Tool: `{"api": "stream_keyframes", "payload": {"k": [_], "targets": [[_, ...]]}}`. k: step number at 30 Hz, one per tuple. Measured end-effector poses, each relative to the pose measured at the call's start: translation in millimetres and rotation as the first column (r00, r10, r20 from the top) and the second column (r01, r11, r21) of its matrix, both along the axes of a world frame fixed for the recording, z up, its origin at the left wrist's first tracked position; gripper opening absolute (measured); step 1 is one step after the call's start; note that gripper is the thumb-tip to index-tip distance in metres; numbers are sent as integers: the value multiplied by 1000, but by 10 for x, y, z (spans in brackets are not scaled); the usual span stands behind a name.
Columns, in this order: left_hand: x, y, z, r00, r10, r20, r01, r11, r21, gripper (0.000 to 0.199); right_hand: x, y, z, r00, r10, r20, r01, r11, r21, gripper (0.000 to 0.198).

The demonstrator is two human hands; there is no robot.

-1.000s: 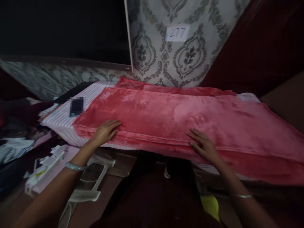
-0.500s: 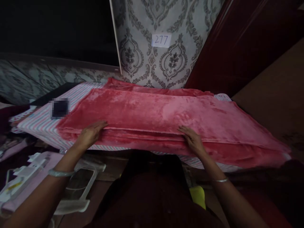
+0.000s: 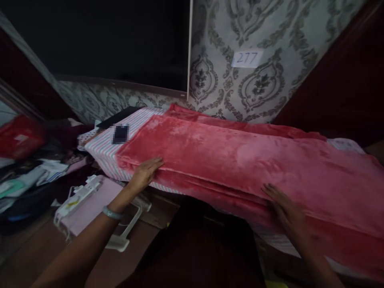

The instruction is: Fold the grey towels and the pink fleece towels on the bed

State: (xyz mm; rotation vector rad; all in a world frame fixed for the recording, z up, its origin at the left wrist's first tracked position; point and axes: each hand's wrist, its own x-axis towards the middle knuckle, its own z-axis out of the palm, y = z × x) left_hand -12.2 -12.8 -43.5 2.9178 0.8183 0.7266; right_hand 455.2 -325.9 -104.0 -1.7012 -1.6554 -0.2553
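A red plush blanket (image 3: 210,148), folded into a long strip, lies along a table covered with striped cloth. My left hand (image 3: 147,172) rests on its front folded edge toward the left end, fingers stretched out flat. Further right, my right hand (image 3: 285,208) lies over the same edge, its fingers extended and slightly apart. Neither thumb shows clearly. Layers of the blanket are visible below the top fold, and a rumpled part of it extends behind, against the wall.
Left of the blanket, a pixelated dark object (image 3: 120,134) lies on the striped cloth (image 3: 103,150). Below it stand a white power strip (image 3: 82,194) and a pale plastic frame (image 3: 132,228). Clothes (image 3: 39,172) are piled at far left. A television (image 3: 120,44) hangs above.
The view has turned left, so the blanket and wall appear further right. Both hands remain at the blanket's front edge, with fingers outstretched.
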Motion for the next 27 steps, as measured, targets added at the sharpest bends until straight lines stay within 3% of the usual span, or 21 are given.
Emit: {"api": "stream_keyframes", "payload": {"k": [6,10,15,19,25,27], "targets": [[9,-9,-63,995,38,-93,-43,998,-51,47,-37,18,-60,990,42,133,-39,999,-23,42],[217,-120,0,991,75,-110,-78,997,-19,53,-191,104,39,986,-34,165,34,999,3,44],[883,-446,-23,989,-102,-108,102,995,-6,59,-518,424,187,975,-19,222,22,1000,-9,45],[1356,-622,-166,969,-227,-99,225,974,-29,60,-668,694,123,966,0,257,14,999,-52,47],[1403,-677,-350,963,-267,17,267,963,35,54,-633,708,-26,965,10,261,-24,998,52,51],[1361,-730,-365,961,-276,16,276,961,27,55,-639,638,-31,965,22,262,-31,999,31,52]]}}
